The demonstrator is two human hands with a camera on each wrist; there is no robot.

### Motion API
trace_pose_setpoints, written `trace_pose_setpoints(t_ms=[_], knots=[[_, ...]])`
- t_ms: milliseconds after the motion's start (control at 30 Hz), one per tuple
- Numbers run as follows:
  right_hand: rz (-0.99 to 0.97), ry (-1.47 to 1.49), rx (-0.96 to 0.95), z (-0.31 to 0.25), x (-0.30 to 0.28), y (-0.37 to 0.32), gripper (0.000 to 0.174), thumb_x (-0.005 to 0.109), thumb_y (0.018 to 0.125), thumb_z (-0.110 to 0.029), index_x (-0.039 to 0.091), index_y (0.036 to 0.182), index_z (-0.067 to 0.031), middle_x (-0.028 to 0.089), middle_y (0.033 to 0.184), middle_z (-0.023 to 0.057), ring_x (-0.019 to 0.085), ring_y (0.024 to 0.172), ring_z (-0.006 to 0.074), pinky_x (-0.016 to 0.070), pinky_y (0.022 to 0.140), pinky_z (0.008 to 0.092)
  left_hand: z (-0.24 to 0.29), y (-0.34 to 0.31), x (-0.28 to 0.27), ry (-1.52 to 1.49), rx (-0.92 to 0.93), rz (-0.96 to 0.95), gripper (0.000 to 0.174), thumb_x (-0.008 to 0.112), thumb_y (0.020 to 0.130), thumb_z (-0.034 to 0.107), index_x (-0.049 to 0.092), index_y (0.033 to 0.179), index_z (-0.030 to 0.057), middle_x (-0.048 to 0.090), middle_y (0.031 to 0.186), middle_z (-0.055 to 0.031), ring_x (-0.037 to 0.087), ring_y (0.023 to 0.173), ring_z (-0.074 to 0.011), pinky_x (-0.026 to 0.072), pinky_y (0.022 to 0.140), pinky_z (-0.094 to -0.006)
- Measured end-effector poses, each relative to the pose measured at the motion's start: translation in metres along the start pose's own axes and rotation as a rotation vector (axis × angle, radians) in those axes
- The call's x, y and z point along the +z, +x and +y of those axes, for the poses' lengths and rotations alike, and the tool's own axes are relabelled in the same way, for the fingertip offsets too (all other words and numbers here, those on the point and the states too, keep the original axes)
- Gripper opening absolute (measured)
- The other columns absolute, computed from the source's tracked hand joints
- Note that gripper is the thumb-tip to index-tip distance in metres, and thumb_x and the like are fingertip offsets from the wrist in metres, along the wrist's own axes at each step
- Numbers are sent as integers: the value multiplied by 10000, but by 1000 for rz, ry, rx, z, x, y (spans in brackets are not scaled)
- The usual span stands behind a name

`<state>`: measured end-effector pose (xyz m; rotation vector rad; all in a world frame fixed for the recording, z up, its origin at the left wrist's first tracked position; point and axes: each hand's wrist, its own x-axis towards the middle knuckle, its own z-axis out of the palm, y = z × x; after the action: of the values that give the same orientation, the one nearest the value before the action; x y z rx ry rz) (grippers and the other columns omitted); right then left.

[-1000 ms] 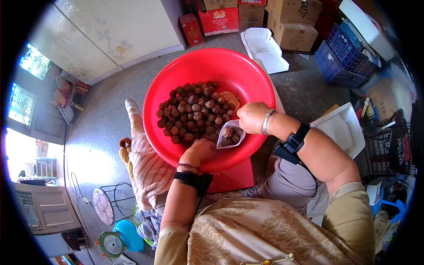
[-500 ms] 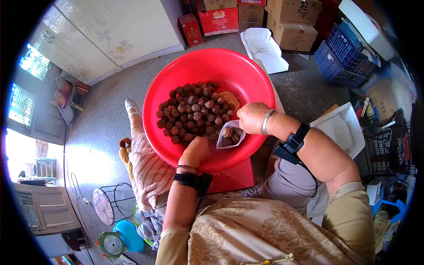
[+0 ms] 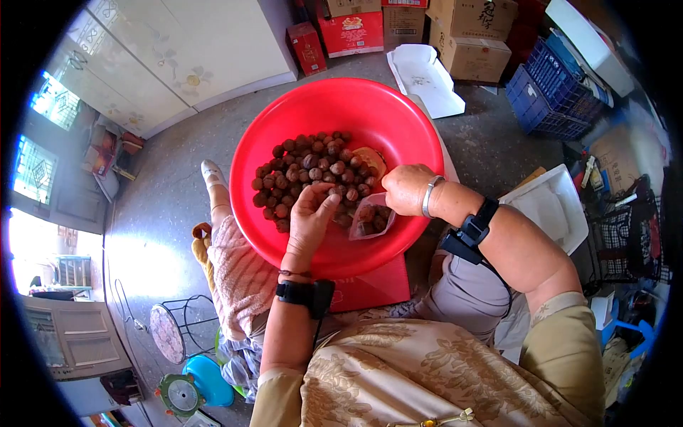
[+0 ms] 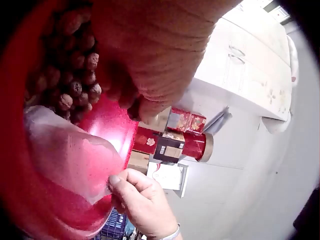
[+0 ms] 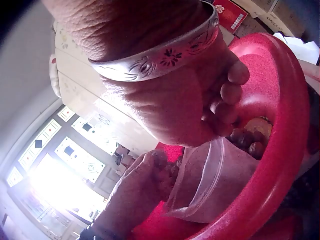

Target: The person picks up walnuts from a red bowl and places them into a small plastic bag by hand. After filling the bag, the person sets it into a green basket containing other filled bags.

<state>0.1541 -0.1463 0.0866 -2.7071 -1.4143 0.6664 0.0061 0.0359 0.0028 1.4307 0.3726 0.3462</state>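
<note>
Many brown walnuts (image 3: 313, 171) lie heaped in a wide red basin (image 3: 256, 135). My right hand (image 3: 409, 188) pinches the rim of a small translucent bag (image 5: 205, 185) that has several walnuts inside. Over the near part of the heap, left of the bag, is my left hand (image 3: 306, 220). Its thumb and fingers are curled together around a walnut, mostly hidden by the fingers. In the left wrist view the right hand's thumb and forefinger grip the bag's edge.
A tan round piece (image 3: 370, 162) lies among the walnuts at the basin's right. The basin stands over a red box (image 3: 377, 285). Beyond are a white tray (image 3: 427, 82), cardboard boxes (image 3: 473, 57) and blue crates (image 3: 551, 99). A round stool (image 3: 168, 332) stands at the left.
My left hand has risen from low in the heap and moved away from me, its fingers now showing above the walnuts. The right hand keeps its place; the bag has shifted slightly.
</note>
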Motion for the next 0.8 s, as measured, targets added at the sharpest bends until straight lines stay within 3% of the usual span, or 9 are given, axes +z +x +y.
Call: trace_pose_setpoints(t_ms=[133, 233, 300, 467, 567, 633, 667, 733, 800], knots=[[21, -11, -28, 2, 3, 0, 248, 583, 855, -224, 748, 910, -48, 716, 929, 205, 693, 921, 380, 543, 835, 472, 9, -3, -1, -7, -18, -40, 250, 702, 933, 105, 644, 1172, 62, 634, 927, 37, 552, 797, -39, 472, 697, -201], [56, -6, -45, 2, 3, -1, 249, 575, 844, -216, 739, 884, -33, 712, 891, 205, 692, 880, 383, 543, 818, 479, 12, -6, 0, -79, 16, -169, 319, 702, 935, 117, 634, 1241, 60, 643, 941, 25, 584, 847, -56, 509, 759, -224], [61, -9, -43, 1, 2, -2, 250, 576, 843, -217, 739, 886, -32, 712, 890, 206, 692, 880, 384, 543, 819, 479, 19, -9, 5, -71, -76, -290, 377, 702, 939, 145, 615, 1295, 56, 650, 947, 14, 605, 891, -72, 525, 811, -246], [41, 1, -37, 2, 3, 0, 243, 575, 841, -215, 734, 870, -34, 710, 891, 205, 690, 882, 386, 539, 819, 486, 4, -2, -2, -76, -69, -185, 371, 678, 955, 176, 610, 1302, 63, 648, 941, 10, 604, 880, -79, 523, 789, -257], [-6, -37, -1, 3, 7, 5, 301, 602, 902, -300, 754, 948, -45, 721, 961, 206, 697, 950, 377, 544, 844, 469, -12, 5, -9, 180, -54, -62, 299, 663, 951, 147, 642, 1238, 63, 641, 915, 0, 599, 864, -77, 516, 767, -248], [-1, -26, 1, 3, 6, 4, 291, 602, 898, -287, 755, 949, -45, 720, 959, 209, 697, 949, 377, 545, 842, 468, -17, 6, -10, 544, -66, -45, 290, 658, 928, 136, 658, 1203, 43, 678, 977, -58, 642, 888, -172, 520, 789, -296], [5, -15, 4, 3, 5, 4, 281, 602, 894, -274, 755, 950, -45, 720, 957, 211, 698, 948, 377, 546, 841, 468, -31, 8, -14, 544, -66, -46, 290, 658, 928, 136, 658, 1203, 43, 678, 977, -58, 642, 888, -172, 520, 789, -296], [1, -10, 7, 2, 5, 3, 274, 602, 890, -265, 756, 952, -47, 720, 958, 209, 698, 949, 377, 546, 840, 468, -52, 11, -20, 891, 246, -124, 257, 678, 855, 141, 682, 1089, 34, 680, 925, -148, 658, 866, -314, 543, 798, -380], [-3, -6, 9, 1, 3, 2, 267, 602, 886, -257, 756, 954, -49, 721, 959, 206, 697, 950, 377, 547, 839, 468, -56, 10, -20, 935, 232, -213, 259, 665, 849, 157, 686, 1078, 37, 685, 956, -179, 656, 891, -361, 540, 816, -415]])
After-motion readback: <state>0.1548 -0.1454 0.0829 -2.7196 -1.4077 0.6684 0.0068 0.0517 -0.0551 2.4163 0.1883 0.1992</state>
